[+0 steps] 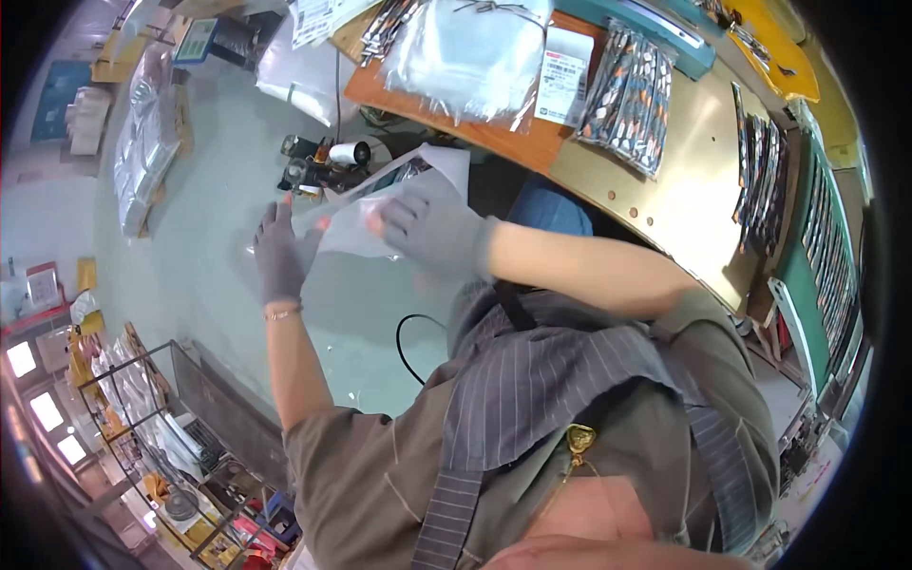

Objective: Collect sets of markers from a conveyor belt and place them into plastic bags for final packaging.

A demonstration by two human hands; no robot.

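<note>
Your 2 hands, both in grey gloves with the fingertips bare, are over the green-grey floor (204, 190), left of the bench. Your left hand (282, 249) is open, its fingers spread toward the far side and its thumb held apart, close to the left edge of a translucent plastic bag (350, 228); you cannot tell from this whether the thumb touches it. Your right hand (432, 228) lies over the bag with its fingers partly bent; it is blurred, so how firmly it has hold of the plastic cannot be told. The bag sits between and beneath your hands, slanting off to the far right. Something dark shows at its far part, inside or behind, which cannot be told.

Just beyond the bag, on the far side, you have small dark machinery with 1 white spool (348, 153). To the far right, an orange-brown board (380, 87) bears a stack of clear bags (465, 57), with a white printed card (564, 78) beside it. Right of the card lies a clear pack of dark patterned strips (627, 100). Farther right, a loose bundle of similar strips (763, 180) rests on a pale bench top (689, 152), near a green tray (807, 237).
</note>
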